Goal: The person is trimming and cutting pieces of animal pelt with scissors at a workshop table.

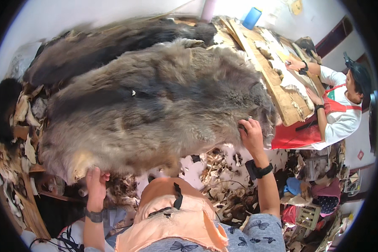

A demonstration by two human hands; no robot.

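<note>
A large grey-brown fur pelt (155, 96) is spread hair side up in front of me, with a darker band along its middle. At its near left corner, beside a pale yellowish patch, my left hand (97, 179) pinches the edge between thumb and curled fingers. My right hand (252, 133) is closed over the right part of the pelt, close to the near edge. Something small and dark shows at its fingertips, too hidden to name. A tiny white scrap (133, 93) lies on the fur.
A second dark pelt (113, 48) lies behind. At right, a person in a red apron (298, 134) works over a pale hide (290, 77) on a wooden board (287, 105). A blue container (252, 18) stands at the back. Hide scraps (222, 189) litter the floor.
</note>
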